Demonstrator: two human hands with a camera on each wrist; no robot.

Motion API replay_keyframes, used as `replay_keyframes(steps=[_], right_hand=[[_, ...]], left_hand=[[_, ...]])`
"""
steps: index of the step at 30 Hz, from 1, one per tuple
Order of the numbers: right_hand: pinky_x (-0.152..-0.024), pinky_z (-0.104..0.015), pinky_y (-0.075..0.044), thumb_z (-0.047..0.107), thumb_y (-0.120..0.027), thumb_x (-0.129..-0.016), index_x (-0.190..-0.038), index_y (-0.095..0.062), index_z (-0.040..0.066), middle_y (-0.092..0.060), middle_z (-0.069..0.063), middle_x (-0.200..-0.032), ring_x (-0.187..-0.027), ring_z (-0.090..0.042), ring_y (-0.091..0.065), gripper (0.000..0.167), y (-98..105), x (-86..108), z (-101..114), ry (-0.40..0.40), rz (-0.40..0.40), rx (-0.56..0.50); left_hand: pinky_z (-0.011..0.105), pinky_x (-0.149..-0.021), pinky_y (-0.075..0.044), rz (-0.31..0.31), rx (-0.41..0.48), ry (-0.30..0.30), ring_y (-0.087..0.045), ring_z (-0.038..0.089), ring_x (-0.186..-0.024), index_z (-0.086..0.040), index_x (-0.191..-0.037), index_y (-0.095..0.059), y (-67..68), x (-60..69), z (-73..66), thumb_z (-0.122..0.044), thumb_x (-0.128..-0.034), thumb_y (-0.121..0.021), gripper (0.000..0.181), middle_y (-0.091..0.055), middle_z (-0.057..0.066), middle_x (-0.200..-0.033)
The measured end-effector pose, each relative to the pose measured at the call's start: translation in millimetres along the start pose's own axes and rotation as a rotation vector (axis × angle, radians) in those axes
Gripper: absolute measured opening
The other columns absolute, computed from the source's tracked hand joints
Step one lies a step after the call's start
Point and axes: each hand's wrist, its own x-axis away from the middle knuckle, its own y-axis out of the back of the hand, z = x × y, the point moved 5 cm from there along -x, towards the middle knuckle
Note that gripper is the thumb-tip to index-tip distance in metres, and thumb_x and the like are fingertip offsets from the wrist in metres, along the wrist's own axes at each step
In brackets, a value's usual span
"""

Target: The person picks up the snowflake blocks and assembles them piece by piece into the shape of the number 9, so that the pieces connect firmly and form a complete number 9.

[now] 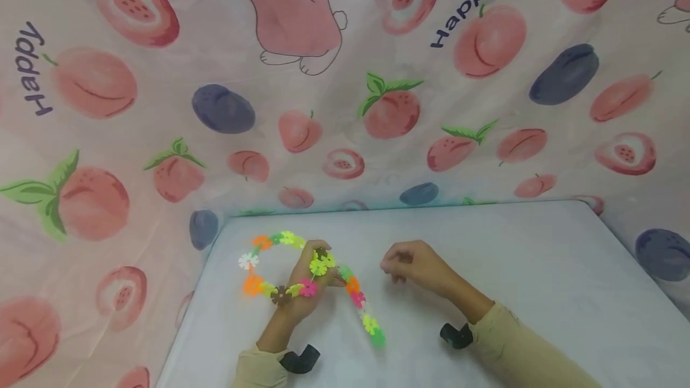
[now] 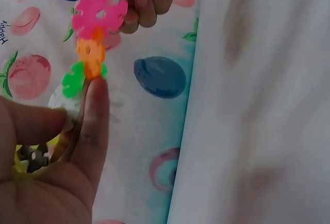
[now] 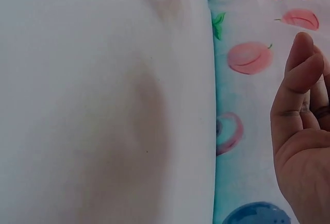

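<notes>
My left hand [image 1: 312, 277] holds a chain of flower-shaped plastic linking discs [image 1: 353, 285] in bright colours. Part of the chain loops out to the left and crosses back over the hand, while a straight tail slants down to the right. In the left wrist view, thumb and forefinger pinch the strip just under a green disc [image 2: 76, 80], with orange and pink discs [image 2: 100, 14] beyond. My right hand [image 1: 415, 265] is held to the right of the tail, apart from it. Its fingers [image 3: 296, 82] are loosely curled with thumb against forefinger; nothing shows between them.
A white-covered table [image 1: 517, 268] lies under both hands. Behind and left of it hangs a peach-patterned cloth [image 1: 334, 94]. Black wrist devices [image 1: 300, 359] sit at both beige sleeves [image 1: 530, 346].
</notes>
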Motion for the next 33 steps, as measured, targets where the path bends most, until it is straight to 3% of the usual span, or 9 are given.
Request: replay_keyframes(steps=[7,14,19,23,26,30,33], right_hand=[[-0.072,-0.035,-0.059,0.045,-0.068,-0.096,-0.098,-0.073,0.020,-0.071,-0.018,-0.093,-0.082,-0.036,-0.067,0.025,3,-14.8,1,0.016,-0.020,-0.006],[-0.084,-0.034,-0.060,0.050,-0.064,-0.097,-0.114,-0.072,0.022,-0.073,-0.014,-0.110,-0.093,-0.023,-0.071,0.034,3,-32.8,3,-0.020,-0.019,-0.038],[-0.099,-0.040,-0.057,0.044,-0.060,-0.101,-0.129,-0.066,0.016,-0.069,-0.015,-0.127,-0.111,-0.022,-0.071,0.040,-1,-43.0,6,-0.018,0.063,-0.163],[-0.107,-0.046,-0.051,0.042,-0.056,-0.104,-0.139,-0.061,0.019,-0.066,-0.008,-0.137,-0.126,-0.026,-0.065,0.042,-5,-47.9,9,-0.040,0.157,-0.221],[-0.111,-0.048,-0.047,0.040,-0.055,-0.105,-0.144,-0.057,0.023,-0.063,-0.003,-0.142,-0.132,-0.028,-0.060,0.043,-8,-50.6,11,-0.057,0.217,-0.263],[-0.111,-0.049,-0.047,0.035,-0.060,-0.103,-0.144,-0.057,0.022,-0.059,-0.003,-0.147,-0.131,-0.026,-0.061,0.043,-11,-53.1,10,-0.086,0.269,-0.350],[-0.107,-0.048,-0.051,0.031,-0.066,-0.099,-0.141,-0.060,0.019,-0.061,-0.005,-0.144,-0.124,-0.025,-0.064,0.044,-12,-53.7,9,-0.093,0.288,-0.380]], left_hand=[[0.028,-0.088,-0.058,0.275,0.029,0.100,-0.077,0.028,-0.085,-0.018,-0.146,-0.034,-23.1,1.4,2.6,-0.008,-0.1004,-0.061,0.054,-0.068,0.023,-0.094],[0.027,-0.084,-0.059,0.425,0.031,0.138,-0.077,0.029,-0.081,-0.024,-0.150,-0.033,-47.4,3.8,2.9,-0.001,-0.0980,-0.060,0.064,-0.066,0.016,-0.090],[0.023,-0.090,-0.054,0.553,0.065,0.151,-0.077,0.033,-0.080,-0.026,-0.151,-0.034,-64.2,4.6,3.1,-0.004,-0.0981,-0.062,0.063,-0.073,0.017,-0.085],[0.026,-0.088,-0.057,0.638,0.069,0.127,-0.077,0.027,-0.081,-0.027,-0.147,-0.039,-75.1,4.0,0.6,-0.006,-0.0980,-0.064,0.058,-0.072,0.018,-0.092],[0.026,-0.099,-0.052,0.674,-0.018,0.065,-0.070,0.017,-0.106,-0.026,-0.143,-0.043,-81.8,3.2,0.3,-0.008,-0.0960,-0.066,0.055,-0.065,0.008,-0.118],[0.027,-0.113,-0.038,0.702,-0.157,-0.018,-0.047,0.015,-0.130,-0.029,-0.140,-0.045,-88.4,2.8,1.1,-0.010,-0.0928,-0.066,0.055,-0.050,-0.008,-0.141],[0.027,-0.113,-0.037,0.723,-0.163,-0.019,-0.046,0.015,-0.130,-0.031,-0.140,-0.044,-90.4,3.6,2.8,-0.012,-0.0926,-0.066,0.055,-0.051,-0.002,-0.142]])
